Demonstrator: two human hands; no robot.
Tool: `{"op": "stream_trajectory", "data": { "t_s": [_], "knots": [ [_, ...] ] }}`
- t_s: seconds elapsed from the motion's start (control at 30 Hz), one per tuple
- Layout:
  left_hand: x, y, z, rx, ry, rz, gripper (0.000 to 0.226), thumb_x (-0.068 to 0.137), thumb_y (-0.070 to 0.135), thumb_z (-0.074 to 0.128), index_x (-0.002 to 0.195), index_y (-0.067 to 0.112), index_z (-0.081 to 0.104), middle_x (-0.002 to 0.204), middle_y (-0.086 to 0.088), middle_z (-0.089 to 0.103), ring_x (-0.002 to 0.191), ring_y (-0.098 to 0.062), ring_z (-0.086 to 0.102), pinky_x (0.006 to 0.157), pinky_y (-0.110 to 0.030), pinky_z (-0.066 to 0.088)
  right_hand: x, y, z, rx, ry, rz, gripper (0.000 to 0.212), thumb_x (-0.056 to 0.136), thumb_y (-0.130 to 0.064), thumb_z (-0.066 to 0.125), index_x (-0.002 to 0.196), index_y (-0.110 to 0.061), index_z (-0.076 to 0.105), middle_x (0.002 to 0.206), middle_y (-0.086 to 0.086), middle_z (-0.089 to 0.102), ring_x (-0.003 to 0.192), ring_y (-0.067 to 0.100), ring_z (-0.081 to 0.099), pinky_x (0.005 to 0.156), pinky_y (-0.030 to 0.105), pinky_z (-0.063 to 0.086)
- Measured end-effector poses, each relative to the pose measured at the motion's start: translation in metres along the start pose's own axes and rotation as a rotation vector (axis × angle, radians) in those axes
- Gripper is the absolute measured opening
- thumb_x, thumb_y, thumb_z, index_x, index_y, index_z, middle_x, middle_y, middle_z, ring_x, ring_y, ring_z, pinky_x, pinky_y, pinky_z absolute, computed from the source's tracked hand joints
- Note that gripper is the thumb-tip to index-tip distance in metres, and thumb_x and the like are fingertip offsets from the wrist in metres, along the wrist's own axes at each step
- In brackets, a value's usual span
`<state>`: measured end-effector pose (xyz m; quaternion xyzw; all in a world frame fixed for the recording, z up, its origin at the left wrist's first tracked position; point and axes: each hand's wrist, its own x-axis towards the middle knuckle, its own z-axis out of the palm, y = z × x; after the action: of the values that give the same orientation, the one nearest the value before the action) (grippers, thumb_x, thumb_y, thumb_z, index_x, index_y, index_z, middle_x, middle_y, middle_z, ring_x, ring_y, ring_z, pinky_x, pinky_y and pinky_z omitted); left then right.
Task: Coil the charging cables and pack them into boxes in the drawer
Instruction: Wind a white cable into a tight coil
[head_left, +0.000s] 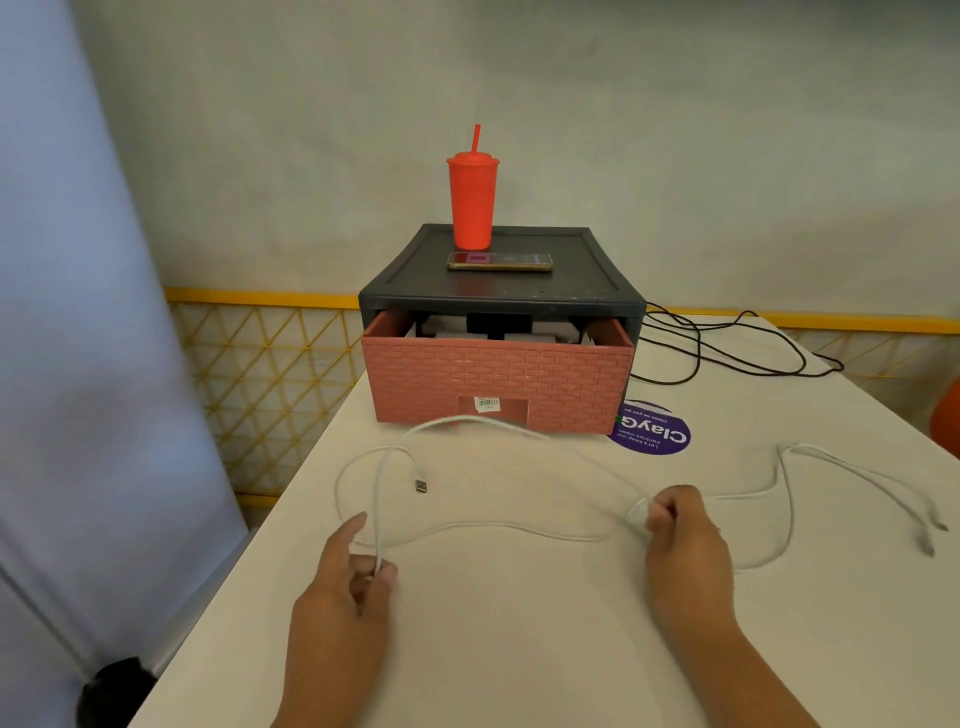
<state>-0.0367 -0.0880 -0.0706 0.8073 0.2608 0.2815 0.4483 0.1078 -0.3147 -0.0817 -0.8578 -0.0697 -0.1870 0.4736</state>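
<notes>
A white charging cable (498, 526) lies in loose loops on the white table (519, 649), its USB plug (421, 486) free near the left loop. My left hand (353, 582) pinches the cable at the front left. My right hand (675, 530) grips a bend of it at the right. Another white cable (852, 475) trails off to the right. A black cable (727, 348) lies behind the drawer unit. The pink brick-pattern drawer (498, 384) is pulled slightly out of its dark grey case (597, 270); boxes (457, 332) show inside.
A red tumbler with a straw (472, 202) and a phone (500, 261) sit on top of the case. A purple round sticker (652, 428) lies to the drawer's right. A yellow lattice rail (270, 374) runs behind the table. The table's left edge drops off near my left hand.
</notes>
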Motion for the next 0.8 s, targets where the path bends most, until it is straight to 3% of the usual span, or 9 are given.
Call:
{"op": "stream_trajectory", "data": {
  "t_s": [0.07, 0.13, 0.2, 0.3, 0.4, 0.47, 0.57, 0.67, 0.8],
  "knots": [
    [0.001, -0.002, -0.001, 0.026, -0.014, 0.009, 0.023, 0.089, 0.014, 0.058, 0.093, 0.036, 0.052, 0.069, 0.005, 0.065, 0.071, -0.003, 0.056, 0.062, -0.008, 0.035, -0.001, 0.002, -0.009, 0.049, 0.074, 0.044, 0.012, 0.095, -0.008, 0.039, 0.085, -0.013, 0.044, 0.07, 0.007, 0.056, 0.072, 0.033, 0.049, 0.062, 0.035, 0.034],
    [0.002, -0.003, 0.001, 0.046, -0.006, 0.012, 0.026, 0.092, 0.019, 0.054, 0.068, 0.03, 0.054, 0.058, 0.006, 0.059, 0.063, -0.007, 0.052, 0.059, -0.011, 0.037, -0.001, 0.004, -0.017, 0.063, 0.127, 0.075, 0.011, 0.096, -0.011, 0.038, 0.088, -0.012, 0.044, 0.07, 0.007, 0.055, 0.073, 0.035, 0.049, 0.064, 0.036, 0.036],
    [0.004, -0.004, 0.002, -0.049, 0.005, -0.002, 0.028, 0.093, 0.016, 0.052, 0.066, 0.022, 0.057, 0.056, 0.003, 0.055, 0.062, -0.012, 0.049, 0.059, -0.014, 0.037, -0.002, 0.005, -0.022, 0.053, 0.142, 0.077, 0.01, 0.097, -0.012, 0.038, 0.091, -0.012, 0.046, 0.066, 0.004, 0.053, 0.072, 0.035, 0.05, 0.068, 0.037, 0.038],
    [0.01, 0.009, 0.0, -0.472, -0.035, -0.164, 0.032, 0.097, 0.016, 0.044, 0.067, 0.011, 0.055, 0.043, 0.009, 0.038, 0.045, -0.011, 0.034, 0.047, -0.023, 0.031, -0.006, 0.006, -0.027, -0.027, 0.107, -0.028, 0.017, 0.096, -0.021, 0.044, 0.096, -0.013, 0.059, 0.067, -0.003, 0.057, 0.07, 0.025, 0.051, 0.074, 0.034, 0.038],
    [0.022, 0.031, -0.013, -1.065, -0.098, -0.339, 0.039, 0.097, 0.027, 0.039, 0.061, 0.015, 0.048, 0.045, 0.007, 0.032, 0.036, -0.007, 0.028, 0.038, -0.016, 0.029, -0.011, 0.01, -0.032, -0.162, 0.1, -0.231, 0.032, 0.086, -0.035, 0.047, 0.08, -0.014, 0.07, 0.061, -0.003, 0.058, 0.058, 0.023, 0.053, 0.065, 0.036, 0.043],
    [0.034, 0.047, -0.022, -1.254, -0.141, -0.307, 0.039, 0.094, 0.034, 0.039, 0.06, 0.022, 0.053, 0.052, 0.009, 0.043, 0.044, -0.005, 0.043, 0.047, -0.016, 0.041, -0.013, 0.017, -0.034, -0.243, 0.092, -0.329, 0.037, 0.084, -0.039, 0.043, 0.073, -0.017, 0.071, 0.055, -0.007, 0.052, 0.052, 0.022, 0.051, 0.061, 0.037, 0.044],
    [0.054, 0.072, -0.027, -1.291, -0.241, -0.154, 0.03, 0.094, 0.035, 0.037, 0.073, 0.029, 0.057, 0.077, 0.015, 0.064, 0.077, -0.002, 0.063, 0.078, -0.026, 0.049, -0.013, 0.025, -0.037, -0.278, 0.045, -0.408, 0.037, 0.083, -0.038, 0.041, 0.068, -0.019, 0.069, 0.055, -0.013, 0.044, 0.05, 0.019, 0.045, 0.059, 0.035, 0.042],
    [0.067, 0.099, -0.015, -1.179, -0.252, -0.068, 0.028, 0.1, 0.028, 0.032, 0.083, 0.03, 0.054, 0.106, 0.017, 0.065, 0.107, -0.004, 0.058, 0.093, -0.032, 0.04, -0.016, 0.025, -0.037, -0.309, -0.027, -0.468, 0.034, 0.085, -0.035, 0.039, 0.065, -0.021, 0.064, 0.056, -0.015, 0.041, 0.051, 0.015, 0.041, 0.059, 0.031, 0.036],
    [0.082, 0.126, 0.002, -1.134, -0.189, -0.029, 0.03, 0.102, 0.024, 0.028, 0.089, 0.029, 0.054, 0.12, 0.017, 0.055, 0.12, -0.009, 0.047, 0.106, -0.032, 0.029, -0.021, 0.023, -0.037, -0.305, -0.127, -0.524, 0.024, 0.085, -0.028, 0.038, 0.066, -0.026, 0.053, 0.06, -0.018, 0.037, 0.054, 0.004, 0.032, 0.056, 0.021, 0.03]
  ]
}}
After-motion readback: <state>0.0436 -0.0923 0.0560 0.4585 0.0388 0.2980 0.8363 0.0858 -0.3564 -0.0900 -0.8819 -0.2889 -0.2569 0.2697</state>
